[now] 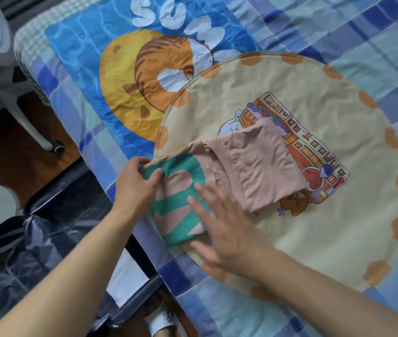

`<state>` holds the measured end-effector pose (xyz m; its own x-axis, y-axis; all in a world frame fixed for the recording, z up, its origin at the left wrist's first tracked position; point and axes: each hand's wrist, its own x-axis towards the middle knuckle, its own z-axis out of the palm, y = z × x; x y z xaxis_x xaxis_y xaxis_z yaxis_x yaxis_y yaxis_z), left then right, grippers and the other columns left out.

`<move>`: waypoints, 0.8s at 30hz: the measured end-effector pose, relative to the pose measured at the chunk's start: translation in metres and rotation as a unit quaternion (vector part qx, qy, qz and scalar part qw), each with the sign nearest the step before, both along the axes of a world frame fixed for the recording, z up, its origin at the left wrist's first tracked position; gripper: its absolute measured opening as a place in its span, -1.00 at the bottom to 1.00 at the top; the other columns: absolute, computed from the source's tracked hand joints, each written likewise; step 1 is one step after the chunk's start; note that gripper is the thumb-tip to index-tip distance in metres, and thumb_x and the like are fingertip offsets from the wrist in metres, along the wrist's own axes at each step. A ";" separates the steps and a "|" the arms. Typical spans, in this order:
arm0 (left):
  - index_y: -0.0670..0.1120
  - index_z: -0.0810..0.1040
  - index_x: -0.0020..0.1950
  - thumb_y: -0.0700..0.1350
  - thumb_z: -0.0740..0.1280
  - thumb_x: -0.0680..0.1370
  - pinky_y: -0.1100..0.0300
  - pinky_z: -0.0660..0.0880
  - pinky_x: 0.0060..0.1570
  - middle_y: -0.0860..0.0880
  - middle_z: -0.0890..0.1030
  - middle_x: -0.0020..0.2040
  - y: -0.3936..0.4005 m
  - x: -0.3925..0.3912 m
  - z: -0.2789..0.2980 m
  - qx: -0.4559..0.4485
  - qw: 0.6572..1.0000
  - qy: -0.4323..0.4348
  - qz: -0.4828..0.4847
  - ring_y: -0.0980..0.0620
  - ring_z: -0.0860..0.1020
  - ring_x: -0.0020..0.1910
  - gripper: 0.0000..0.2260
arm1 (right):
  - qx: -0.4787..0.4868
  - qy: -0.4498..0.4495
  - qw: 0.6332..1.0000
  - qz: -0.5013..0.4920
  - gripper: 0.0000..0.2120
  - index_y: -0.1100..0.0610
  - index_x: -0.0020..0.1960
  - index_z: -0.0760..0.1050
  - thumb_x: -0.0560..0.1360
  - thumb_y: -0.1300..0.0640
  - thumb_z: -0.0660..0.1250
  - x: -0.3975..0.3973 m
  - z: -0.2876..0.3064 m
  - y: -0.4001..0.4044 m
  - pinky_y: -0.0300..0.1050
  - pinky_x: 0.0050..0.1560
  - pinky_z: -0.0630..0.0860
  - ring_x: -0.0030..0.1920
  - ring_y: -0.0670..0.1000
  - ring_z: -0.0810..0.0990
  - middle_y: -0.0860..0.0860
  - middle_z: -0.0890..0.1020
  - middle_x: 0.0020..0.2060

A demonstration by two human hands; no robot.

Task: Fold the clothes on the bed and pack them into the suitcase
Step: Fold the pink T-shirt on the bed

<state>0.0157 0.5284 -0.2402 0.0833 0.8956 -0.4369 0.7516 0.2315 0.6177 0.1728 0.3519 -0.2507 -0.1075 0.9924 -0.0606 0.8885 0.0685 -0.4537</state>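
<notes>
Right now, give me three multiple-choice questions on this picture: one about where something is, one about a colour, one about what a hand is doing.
1. Where does the pink garment lie?
A. on the round cream mat
B. in the suitcase
C. on the chair

2. What colour is the print on the garment's folded part?
A. red
B. green
C. black

3. What is the left hand doing?
A. hanging idle
B. pressing flat
C. pinching the garment's edge

Answers: 1 A, it rests on the mat. 2 B, green shapes show. 3 C, thumb and fingers pinch the cloth; the right hand is spread.

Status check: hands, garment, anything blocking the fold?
Left hand pinches the green-printed end of the pink garment. Right hand flat on it, fingers straight. Garment partly folded on the round mat. Nothing blocking.
</notes>
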 end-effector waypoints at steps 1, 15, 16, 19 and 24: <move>0.01 0.55 0.16 0.08 0.44 0.53 0.06 0.53 -0.07 0.01 0.60 0.01 0.007 0.000 0.002 -0.039 0.999 0.000 0.006 -0.01 0.59 -0.04 -0.73 | -0.036 -0.015 0.999 0.017 -0.08 0.09 0.61 0.10 0.43 -0.31 0.33 -0.018 -0.005 -0.007 0.26 0.56 0.07 0.62 0.20 -0.08 0.13 0.02 0.62; -0.16 0.44 -0.13 -0.29 0.28 0.63 0.17 0.56 -0.43 -0.13 0.56 -0.29 -0.047 -0.059 0.014 -0.320 0.921 -0.173 0.140 0.04 0.57 -0.41 -0.85 | -0.047 -0.108 0.987 -0.109 -0.28 0.13 0.53 0.32 0.40 -0.01 0.37 -0.091 -0.026 -0.044 0.30 0.51 0.13 0.49 0.16 0.34 0.08 0.39 0.48; -0.20 0.49 -0.05 -0.29 0.27 0.63 0.15 0.59 -0.40 -0.17 0.60 -0.22 -0.057 -0.066 0.015 -0.343 0.905 -0.195 0.158 0.02 0.60 -0.36 -0.93 | -0.025 -0.106 0.988 -0.114 -0.36 0.11 0.48 0.39 0.41 0.06 0.33 -0.090 -0.026 -0.051 0.30 0.50 0.15 0.46 0.17 0.38 0.08 0.43 0.46; -0.19 0.46 0.23 -0.29 0.26 0.60 0.01 0.63 -0.29 -0.20 0.61 0.05 -0.080 -0.081 0.018 -0.335 0.896 -0.227 0.182 -0.06 0.64 -0.20 -0.80 | 0.040 -0.060 0.991 -0.116 -0.49 0.09 0.33 0.55 0.38 0.22 0.26 -0.089 -0.021 -0.078 0.25 0.46 0.25 0.37 0.17 0.49 0.05 0.55 0.36; 0.30 0.35 0.38 -0.33 0.26 0.62 0.08 0.63 -0.22 0.02 0.64 -0.18 -0.125 -0.102 0.052 -0.224 0.950 -0.212 -0.044 0.00 0.61 -0.24 -0.44 | 0.105 0.025 0.988 -0.108 -0.52 0.12 0.26 0.54 0.34 0.24 0.23 -0.081 0.016 -0.159 0.18 0.49 0.25 0.41 0.13 0.46 0.04 0.56 0.35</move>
<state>-0.0860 0.4032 -0.1886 0.4021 0.6097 -0.6831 0.4861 0.4901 0.7236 0.0922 0.1931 -0.2343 0.1106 0.9826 0.1491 0.8699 -0.0231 -0.4928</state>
